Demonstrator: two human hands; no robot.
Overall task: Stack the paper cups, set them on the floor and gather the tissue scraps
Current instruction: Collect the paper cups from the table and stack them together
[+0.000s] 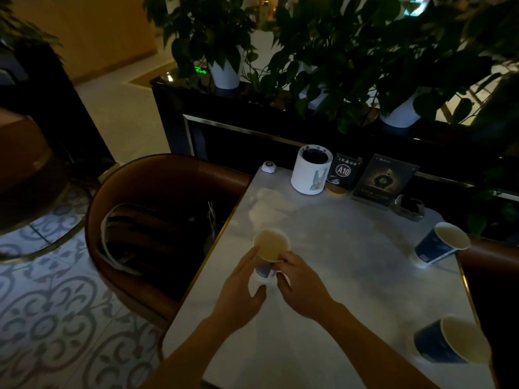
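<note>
On the marble table (351,276), both hands hold one paper cup (271,245) near its left edge.

Bare tabletop spreads right of that cup toward two blue cups (438,245) (449,341) by the right edge. Left hand (241,293) and right hand (300,287) clasp the upright, open-mouthed cup, fingers wrapped around its sides.

Glossy marble-look table (351,276), matt paper cup (271,245)
</note>
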